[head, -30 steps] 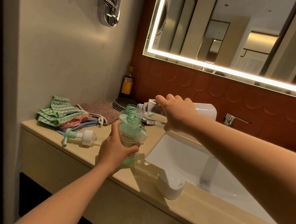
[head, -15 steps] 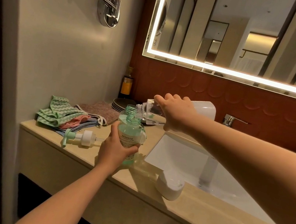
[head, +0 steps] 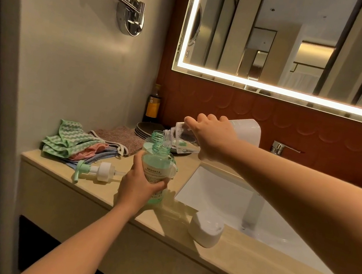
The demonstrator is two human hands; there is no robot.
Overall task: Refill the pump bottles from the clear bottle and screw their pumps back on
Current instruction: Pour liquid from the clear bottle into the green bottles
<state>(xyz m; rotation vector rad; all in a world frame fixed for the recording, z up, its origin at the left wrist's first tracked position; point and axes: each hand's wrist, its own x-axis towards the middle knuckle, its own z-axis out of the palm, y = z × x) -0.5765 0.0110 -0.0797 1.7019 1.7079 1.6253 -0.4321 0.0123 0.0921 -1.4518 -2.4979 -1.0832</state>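
Green pump bottle [head: 156, 163], pump off, stands upright on the counter [head: 182, 243]; left hand [head: 136, 189] is wrapped round its lower body. Clear bottle [head: 175, 133] is tipped neck-down, its mouth at the green bottle's open neck, gripped by the right hand [head: 213, 137] up and right of the left hand. Second open green bottle [head: 155, 136] sits just behind the first. Loose pump [head: 98, 171] lies left of the left hand, cloths [head: 74, 143] beyond it. White rounded piece [head: 205, 232] is to its right, by the sink [head: 214, 189].

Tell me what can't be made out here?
Head view:
- Clear plastic bottle: mostly covered by the right hand.
- Whether anything flows into the green-tinted open bottle: too small.
- Its label print: too small, partly under the left hand.
- Second green bottle behind: mostly hidden by the front one.
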